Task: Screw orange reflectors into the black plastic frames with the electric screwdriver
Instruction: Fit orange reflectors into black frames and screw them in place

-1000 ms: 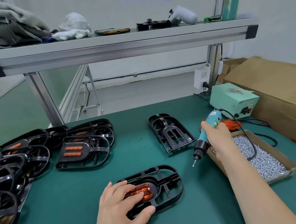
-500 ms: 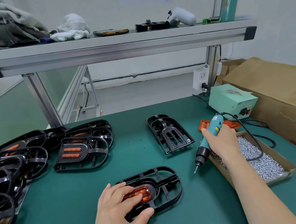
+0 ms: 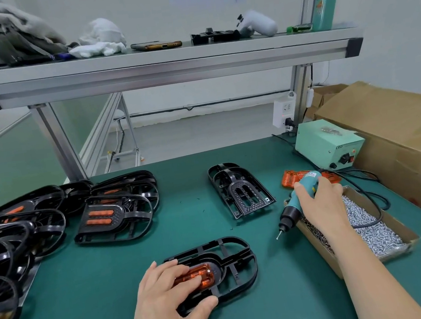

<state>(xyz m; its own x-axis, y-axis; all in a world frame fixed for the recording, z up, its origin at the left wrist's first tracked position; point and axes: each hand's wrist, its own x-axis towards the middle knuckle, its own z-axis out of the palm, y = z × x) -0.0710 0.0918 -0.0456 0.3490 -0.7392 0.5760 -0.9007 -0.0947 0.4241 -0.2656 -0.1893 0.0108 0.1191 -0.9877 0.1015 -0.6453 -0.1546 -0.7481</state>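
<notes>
An open cardboard tray of silver screws (image 3: 375, 233) is sitting on the green-matted bench (image 3: 213, 222), pressed against your right forearm. A mint-green power box (image 3: 324, 145) and a brown cardboard carton (image 3: 405, 128) are standing behind it. A heap of finished black frames (image 3: 114, 220) is lying at the far left, and one empty black frame (image 3: 241, 190) is lying alone mid-bench.

Near the front edge, your left hand (image 3: 167, 295) is lying flat across the black oval plastic frame (image 3: 236, 260). Its straight fingers are pressing on, and partly covering, the translucent orange reflector (image 3: 207, 277) seated inside.

Your right hand (image 3: 320, 199) is wrapping round the teal electric screwdriver (image 3: 293, 208). It is holding the tool tilted beside the tray, bit pointing down-left, well apart from the frame.
</notes>
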